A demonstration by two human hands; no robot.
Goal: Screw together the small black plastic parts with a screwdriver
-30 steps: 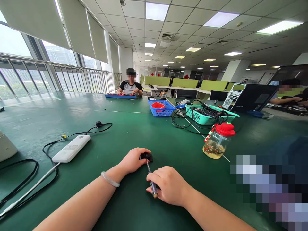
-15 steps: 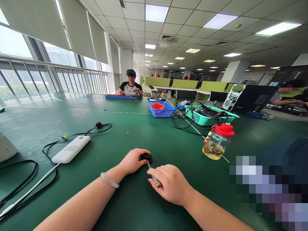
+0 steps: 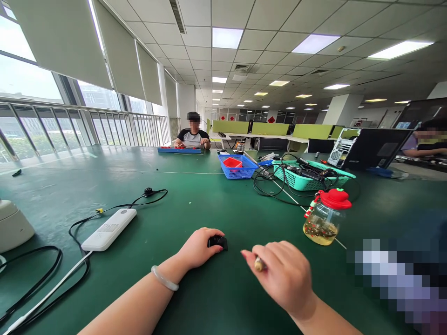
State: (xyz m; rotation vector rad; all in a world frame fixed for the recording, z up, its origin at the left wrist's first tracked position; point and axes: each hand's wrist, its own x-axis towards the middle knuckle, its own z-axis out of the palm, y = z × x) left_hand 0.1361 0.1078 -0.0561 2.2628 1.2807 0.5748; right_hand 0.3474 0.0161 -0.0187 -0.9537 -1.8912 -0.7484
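My left hand [image 3: 199, 249] rests on the green table [image 3: 216, 204] with its fingers pinched on a small black part [image 3: 218, 242]. A pale bangle circles that wrist. To the right, my right hand [image 3: 284, 275] is lifted a little off the table, fingers curled round a small screwdriver [image 3: 259, 264]. Only the screwdriver's butt end shows between the fingers; its shaft is hidden. The screwdriver is apart from the black part.
A white power bank [image 3: 111, 229] with black and white cables lies at the left. A glass jar with a red lid [image 3: 327, 216] stands at the right. Blue basket [image 3: 236, 166] and teal basket [image 3: 307, 173] sit farther back. People sit at the far end and right.
My right hand has lifted the screwdriver away from the black part and moved right. The left hand stays on the part. The camera has tilted slightly.
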